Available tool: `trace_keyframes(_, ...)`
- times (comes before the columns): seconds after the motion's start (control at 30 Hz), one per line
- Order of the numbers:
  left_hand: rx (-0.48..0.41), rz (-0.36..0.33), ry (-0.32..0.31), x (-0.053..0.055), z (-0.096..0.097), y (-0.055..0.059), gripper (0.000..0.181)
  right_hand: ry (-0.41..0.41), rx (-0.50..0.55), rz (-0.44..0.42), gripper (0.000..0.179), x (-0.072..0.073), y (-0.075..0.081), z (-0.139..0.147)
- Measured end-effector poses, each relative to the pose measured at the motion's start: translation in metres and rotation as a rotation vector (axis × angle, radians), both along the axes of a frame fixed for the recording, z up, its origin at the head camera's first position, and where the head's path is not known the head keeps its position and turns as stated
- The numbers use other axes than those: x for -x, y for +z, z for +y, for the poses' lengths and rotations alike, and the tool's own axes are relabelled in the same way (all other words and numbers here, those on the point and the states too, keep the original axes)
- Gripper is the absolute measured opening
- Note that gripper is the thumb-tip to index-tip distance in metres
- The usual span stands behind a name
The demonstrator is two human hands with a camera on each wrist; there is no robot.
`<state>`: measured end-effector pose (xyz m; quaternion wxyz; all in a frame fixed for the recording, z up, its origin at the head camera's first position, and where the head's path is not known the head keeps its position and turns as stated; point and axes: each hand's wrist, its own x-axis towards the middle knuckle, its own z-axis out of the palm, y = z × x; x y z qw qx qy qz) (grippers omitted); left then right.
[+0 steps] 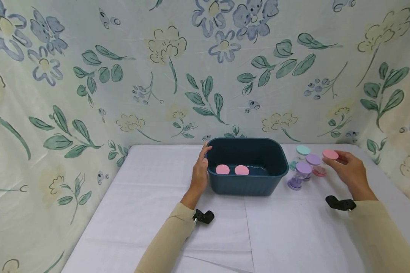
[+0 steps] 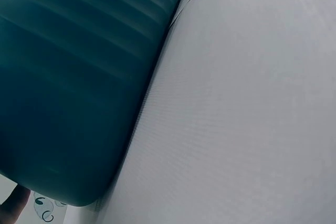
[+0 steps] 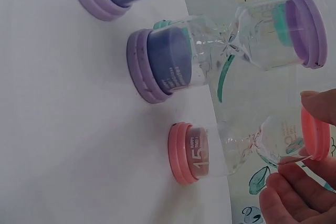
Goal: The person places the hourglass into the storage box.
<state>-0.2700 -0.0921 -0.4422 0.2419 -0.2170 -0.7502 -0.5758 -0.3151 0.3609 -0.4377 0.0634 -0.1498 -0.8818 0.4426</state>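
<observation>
My right hand (image 1: pixel 353 172) pinches the pink top cap of a sand timer (image 1: pixel 330 154) between thumb and fingers. In the right wrist view this sand timer (image 3: pixel 197 153) stands upright, pink sand in its lower bulb, with "15" printed on the glass. My left hand (image 1: pixel 199 174) rests against the left end of a dark teal bin (image 1: pixel 246 185), fingers extended along its wall near the rim. In the left wrist view the bin's ribbed side (image 2: pixel 79 77) fills much of the picture, and a fingertip (image 2: pixel 14 203) shows beyond its edge. Two pink round caps (image 1: pixel 222 169) show inside the bin.
Between the bin and my right hand stand two purple sand timers (image 1: pixel 298 176) and a teal one (image 1: pixel 302 150), close together. A white cloth (image 1: pixel 150 212) covers the table. Floral fabric (image 1: pixel 133 94) hangs behind and at both sides.
</observation>
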Motion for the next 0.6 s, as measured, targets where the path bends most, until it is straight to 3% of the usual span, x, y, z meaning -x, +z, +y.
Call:
trace_keyframes(0.27, 0.008, 0.017, 0.018, 0.024, -0.004, -0.028, 0.049, 0.010, -0.001, 0.006, 0.097, 0.000, 0.000, -0.001)
trace_keyframes(0.6, 0.017, 0.011, 0.054, 0.026, -0.004, -0.032, 0.053, -0.010, 0.029, 0.008, 0.096, -0.002, 0.004, -0.003)
